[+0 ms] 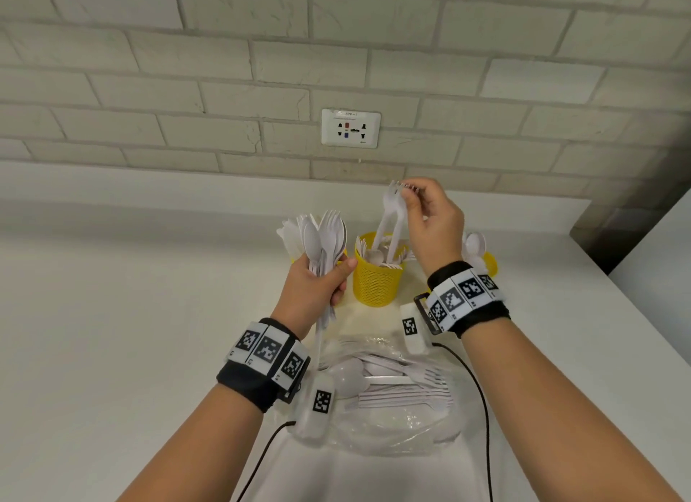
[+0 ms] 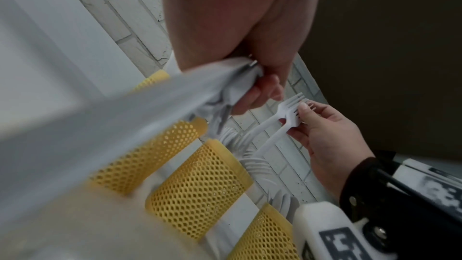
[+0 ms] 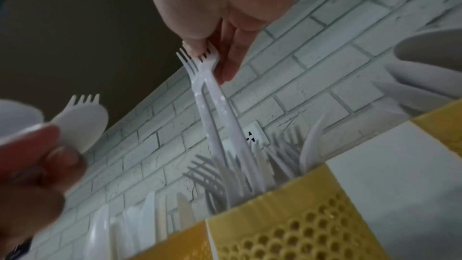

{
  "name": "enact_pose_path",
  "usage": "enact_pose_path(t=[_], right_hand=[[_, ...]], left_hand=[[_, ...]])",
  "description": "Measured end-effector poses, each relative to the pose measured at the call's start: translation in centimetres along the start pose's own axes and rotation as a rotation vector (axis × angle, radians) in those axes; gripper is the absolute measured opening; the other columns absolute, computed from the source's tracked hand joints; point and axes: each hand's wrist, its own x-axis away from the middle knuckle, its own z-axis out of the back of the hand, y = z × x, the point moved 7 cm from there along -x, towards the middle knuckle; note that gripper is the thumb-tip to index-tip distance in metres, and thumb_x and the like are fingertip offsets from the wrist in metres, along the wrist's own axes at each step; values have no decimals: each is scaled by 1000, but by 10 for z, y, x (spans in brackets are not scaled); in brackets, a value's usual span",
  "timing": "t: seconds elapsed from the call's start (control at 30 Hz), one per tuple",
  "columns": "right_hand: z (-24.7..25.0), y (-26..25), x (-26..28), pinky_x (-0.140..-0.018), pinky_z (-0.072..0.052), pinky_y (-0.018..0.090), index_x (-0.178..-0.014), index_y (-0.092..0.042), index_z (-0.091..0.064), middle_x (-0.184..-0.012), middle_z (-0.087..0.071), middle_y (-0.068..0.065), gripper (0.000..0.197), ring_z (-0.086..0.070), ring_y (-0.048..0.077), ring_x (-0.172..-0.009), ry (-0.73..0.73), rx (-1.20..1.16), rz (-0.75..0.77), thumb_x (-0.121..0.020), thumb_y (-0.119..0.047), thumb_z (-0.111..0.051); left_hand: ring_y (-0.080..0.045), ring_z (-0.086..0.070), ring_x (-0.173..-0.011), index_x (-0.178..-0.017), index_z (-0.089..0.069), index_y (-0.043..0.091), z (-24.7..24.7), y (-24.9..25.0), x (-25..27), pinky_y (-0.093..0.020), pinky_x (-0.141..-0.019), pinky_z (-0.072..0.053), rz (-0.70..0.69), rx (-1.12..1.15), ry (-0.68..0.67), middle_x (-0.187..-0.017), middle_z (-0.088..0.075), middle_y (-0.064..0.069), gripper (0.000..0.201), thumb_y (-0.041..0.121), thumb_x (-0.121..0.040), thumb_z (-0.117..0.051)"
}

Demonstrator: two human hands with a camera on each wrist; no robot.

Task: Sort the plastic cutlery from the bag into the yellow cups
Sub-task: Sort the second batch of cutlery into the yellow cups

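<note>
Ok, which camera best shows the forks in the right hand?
The right wrist view: the forks run from pinching fingertips down into the middle yellow cup. The head view shows them smaller; the left wrist view shows their tines but hides where the handles end.

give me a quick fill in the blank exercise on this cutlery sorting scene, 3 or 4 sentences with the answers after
1. The right hand pinches two white ____ by their tines.
2. Their handles dip into the ____ of the three yellow mesh cups.
3. The left hand grips a mixed ____ of spoons and forks.
4. More cutlery lies in the clear plastic ____ on the white counter.

Missing words: forks; middle; bundle; bag
</note>
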Motion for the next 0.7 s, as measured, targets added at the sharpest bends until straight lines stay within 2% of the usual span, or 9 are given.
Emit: enact_pose_path(t=[0.17, 0.23, 0.27, 0.33, 0.4, 0.5, 0.6, 0.67, 0.7], right_hand=[[-6, -10, 4, -76, -48, 21, -97, -13, -66, -89, -65, -11, 14, -60, 4, -83, -28, 33, 64, -92, -19, -54], [-11, -4, 6, -84, -49, 28, -96, -13, -67, -95, -69, -5, 14, -62, 11, -93, -91, 116, 75, -92, -19, -55], [-18, 2, 10, -94, -46, 33, -95, -12, -67, -102, -70, 1, 15, -61, 16, -105, -170, 193, 76, -91, -18, -55], [-36, 22, 23, -113, -28, 43, -92, -11, -69, -120, -66, 8, 14, -44, 24, -132, -379, 370, 39, -89, -16, -56], [-45, 36, 37, -119, -13, 44, -92, -15, -71, -134, -56, 7, 14, -26, 23, -143, -535, 493, -27, -87, -21, -60], [-43, 26, 37, -119, -10, 44, -103, -18, -71, -144, -46, 7, 21, -20, 23, -144, -544, 428, -65, -88, -27, -60], [-33, -11, 24, -111, -25, 26, -110, -15, -68, -132, -55, 5, 25, -38, 18, -132, -419, 75, -59, -91, -23, -55], [-40, -28, 23, -100, -30, 11, -108, -13, -69, -117, -60, -2, 23, -48, 8, -117, -528, -45, -117, -90, -23, -60], [-46, -33, 26, -97, -34, 9, -107, -12, -68, -111, -62, -3, 22, -51, 6, -111, -611, -76, -161, -89, -22, -62]], left_hand=[[-13, -42, -42, -82, -57, 7, 1, 2, 1, -23, -44, -39, -8, -7, 6, -55, -49, -4, 14, 16, -87, -66], [-13, -42, -42, -83, -57, 7, 1, 2, 1, -23, -44, -39, -10, -8, 6, -54, -49, -4, 14, 16, -87, -66], [-13, -42, -42, -82, -57, 7, 0, 3, 2, -23, -44, -39, -10, -10, 6, -54, -49, -4, 14, 15, -87, -67], [-14, -41, -43, -80, -56, 8, -1, 3, 2, -24, -44, -39, -7, -15, 1, -55, -49, -4, 15, 16, -87, -67], [-14, -41, -43, -77, -56, 10, -3, 4, 2, -24, -45, -38, -7, -16, -8, -54, -49, -4, 16, 15, -87, -67], [-15, -40, -43, -78, -56, 10, -5, 3, 2, -25, -45, -37, 4, -12, -23, -52, -50, -2, 15, 14, -86, -68], [-14, -40, -42, -80, -56, 8, -7, 1, 1, -26, -45, -36, 10, -25, -43, -50, -49, 0, 15, 14, -85, -69], [-15, -39, -42, -80, -57, 6, -9, 0, 2, -26, -45, -36, 6, -33, -60, -50, -49, -2, 16, 14, -84, -71], [-15, -39, -43, -80, -57, 6, -11, -1, 2, -26, -46, -36, 8, -43, -71, -51, -50, -3, 17, 14, -83, -72]])
